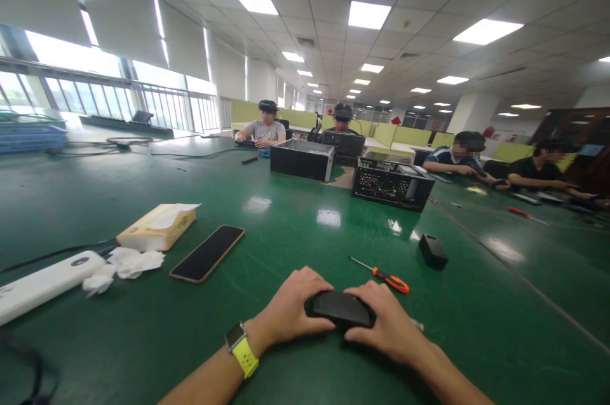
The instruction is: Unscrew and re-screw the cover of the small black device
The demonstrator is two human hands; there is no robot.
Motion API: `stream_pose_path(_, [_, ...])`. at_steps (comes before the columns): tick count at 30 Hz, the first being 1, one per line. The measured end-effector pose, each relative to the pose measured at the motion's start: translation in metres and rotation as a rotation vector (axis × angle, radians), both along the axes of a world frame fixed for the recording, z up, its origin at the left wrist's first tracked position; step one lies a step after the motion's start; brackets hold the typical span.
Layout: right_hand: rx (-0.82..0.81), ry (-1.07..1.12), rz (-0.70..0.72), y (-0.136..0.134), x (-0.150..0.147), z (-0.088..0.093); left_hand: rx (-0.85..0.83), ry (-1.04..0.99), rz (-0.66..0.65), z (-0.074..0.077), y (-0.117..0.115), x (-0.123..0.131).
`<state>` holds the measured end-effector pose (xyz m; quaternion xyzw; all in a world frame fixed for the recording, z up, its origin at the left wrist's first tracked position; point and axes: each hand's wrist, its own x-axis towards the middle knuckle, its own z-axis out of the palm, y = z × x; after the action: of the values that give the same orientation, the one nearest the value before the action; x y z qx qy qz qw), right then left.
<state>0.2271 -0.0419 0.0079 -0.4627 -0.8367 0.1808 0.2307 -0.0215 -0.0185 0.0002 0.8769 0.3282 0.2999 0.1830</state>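
A small black device, rounded like a computer mouse [342,308], is held just over the green table [210,341] at the bottom centre. My left hand [296,304], with a yellow-banded watch on its wrist, grips the device's left end between thumb and fingers. Its right end is gripped by my right hand [385,322] in the same way. Beyond my right hand lies an orange-handled screwdriver [391,280], and a black block [433,252] stands further right. A dark phone [208,253] lies flat beyond my left hand.
At the left are a tissue pack [159,227], crumpled tissues [124,265] and a white power strip [47,284]. Two computer cases [301,161] [391,185] stand further back. Several people sit around the far side; another screwdriver [519,212] lies at the right.
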Motion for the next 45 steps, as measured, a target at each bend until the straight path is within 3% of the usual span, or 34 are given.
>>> stream_pose_path(2, [0.016,0.082,-0.064,0.01,0.015,-0.002,-0.001,0.007,0.013,0.0,0.0,0.002])
stream_pose_path(5, [0.055,0.211,-0.343,0.03,0.056,-0.006,-0.009,0.0,0.021,0.001,-0.001,0.002])
stream_pose_path(7, [0.021,0.243,-0.408,0.039,0.081,-0.01,-0.021,-0.007,0.027,0.001,-0.002,0.002])
stream_pose_path(12, [-0.075,0.437,-0.379,0.04,0.109,-0.008,-0.044,-0.056,0.02,0.001,-0.004,0.003])
stream_pose_path(18, [-0.104,0.723,-0.294,0.028,0.092,0.001,-0.071,-0.093,0.0,-0.001,-0.005,0.004])
stream_pose_path(27, [-0.077,0.807,-0.27,0.024,0.093,0.008,-0.106,-0.108,-0.013,-0.002,-0.005,0.005])
stream_pose_path(36, [0.082,0.609,-0.266,0.014,0.092,0.021,-0.12,-0.099,-0.014,-0.002,-0.005,0.005])
stream_pose_path(41, [0.223,0.339,-0.157,0.008,0.087,0.058,-0.162,-0.112,0.021,0.001,-0.007,0.007])
stream_pose_path(45, [0.175,0.15,-0.04,0.015,0.077,0.093,-0.17,-0.126,0.026,0.001,-0.007,0.007])
